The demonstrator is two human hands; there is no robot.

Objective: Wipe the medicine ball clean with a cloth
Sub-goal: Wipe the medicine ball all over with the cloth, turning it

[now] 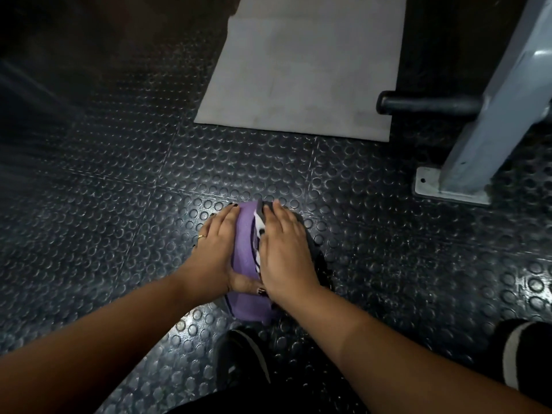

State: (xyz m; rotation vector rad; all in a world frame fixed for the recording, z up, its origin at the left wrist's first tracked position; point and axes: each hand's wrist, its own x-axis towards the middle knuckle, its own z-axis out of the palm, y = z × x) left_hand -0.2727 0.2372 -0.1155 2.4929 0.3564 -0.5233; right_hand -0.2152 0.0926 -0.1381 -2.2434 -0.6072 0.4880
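Note:
The medicine ball (243, 252) is purple with black and white markings and a dark grey right side, and it sits on the studded floor in front of me. My left hand (213, 249) lies along its left side, fingers stretched forward and thumb reaching across the near face. A ring shows on one finger. My right hand (283, 252) lies flat over the top right of the ball with straight fingers. The hands cover much of the ball. No cloth is visible in either hand.
A grey exercise mat (298, 70) lies on the black studded rubber floor (119, 189) beyond the ball. At the right stands a grey machine post (493, 115) on a bolted base plate (427, 183), with a black padded bar (427, 104). My shoes (242, 360) are near the bottom edge.

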